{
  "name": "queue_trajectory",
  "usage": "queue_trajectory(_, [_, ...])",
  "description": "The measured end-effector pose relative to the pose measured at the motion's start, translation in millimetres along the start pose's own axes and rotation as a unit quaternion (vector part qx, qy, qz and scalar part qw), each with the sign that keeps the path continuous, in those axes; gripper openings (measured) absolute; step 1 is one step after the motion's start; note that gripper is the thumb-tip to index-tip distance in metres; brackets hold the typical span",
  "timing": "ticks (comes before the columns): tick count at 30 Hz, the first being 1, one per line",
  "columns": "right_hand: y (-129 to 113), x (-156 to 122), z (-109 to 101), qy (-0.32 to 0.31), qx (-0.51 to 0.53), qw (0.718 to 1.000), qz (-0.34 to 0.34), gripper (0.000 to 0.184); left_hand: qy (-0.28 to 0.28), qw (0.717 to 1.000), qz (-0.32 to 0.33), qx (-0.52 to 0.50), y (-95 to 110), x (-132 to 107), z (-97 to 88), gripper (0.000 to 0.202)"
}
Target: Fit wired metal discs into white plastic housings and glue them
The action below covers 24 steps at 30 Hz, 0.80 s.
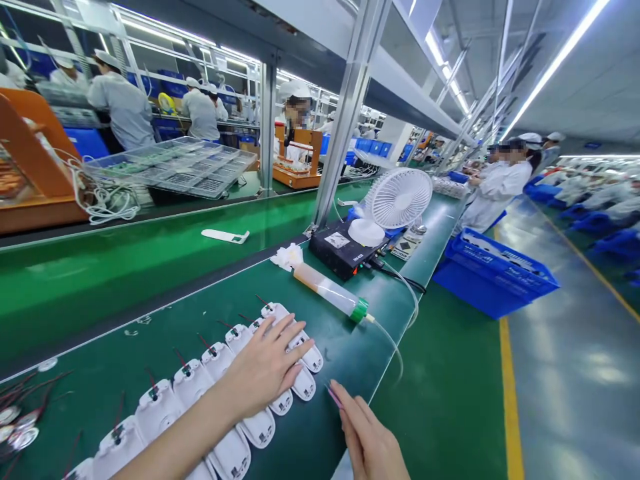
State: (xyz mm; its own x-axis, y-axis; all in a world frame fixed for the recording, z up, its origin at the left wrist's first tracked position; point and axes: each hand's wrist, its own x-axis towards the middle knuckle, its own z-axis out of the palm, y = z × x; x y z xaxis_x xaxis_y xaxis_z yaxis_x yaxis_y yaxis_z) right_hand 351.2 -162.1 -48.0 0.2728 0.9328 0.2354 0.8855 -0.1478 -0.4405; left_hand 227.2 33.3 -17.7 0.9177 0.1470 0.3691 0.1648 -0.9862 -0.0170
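My left hand (267,363) lies with fingers spread over the far end of a row of white plastic housings (217,360), touching the last few. Each housing is long and rounded, and red wires stand up from small dark parts at the upper ends. Low and to the right, near the bench edge, is my right hand (370,433), its fingers pressed together around a thin pinkish strip (335,398). Most of that strip is hidden by the fingers. Beyond both hands, a clear dispensing syringe (325,290) with a green cap and a tube lies on the bench.
Behind the syringe stand a black controller box (343,248) and a white fan (400,199). A green conveyor belt (150,263) runs along the left, carrying a white plastic piece (225,236). Wired metal discs (23,427) lie lower left. A blue crate (495,273) stands right of the bench.
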Motion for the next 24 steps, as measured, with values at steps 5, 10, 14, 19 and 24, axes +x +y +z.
queue_trajectory(5, [-6,8,-1,0.026,-0.105,0.993,-0.037,0.042,-0.005,1.0,-0.006,-0.008,0,-1,-0.6,0.032])
queue_trajectory(10, [-12,19,-5,0.068,-0.172,0.982,-0.048,0.043,-0.021,1.0,-0.005,-0.015,0,-1,-1.8,0.032])
queue_trajectory(14, [-8,20,-1,0.038,-0.199,0.978,-0.048,0.042,-0.023,1.0,-0.009,-0.016,1,-1,-1.6,0.032])
queue_trajectory(19, [-2,17,16,0.093,-0.245,0.964,-0.05,0.045,-0.02,1.0,-0.008,-0.02,1,0,-1.1,0.033])
queue_trajectory(24, [-7,22,13,0.085,-0.303,0.945,-0.088,0.059,-0.03,0.999,-0.005,-0.022,0,0,-1.7,0.033])
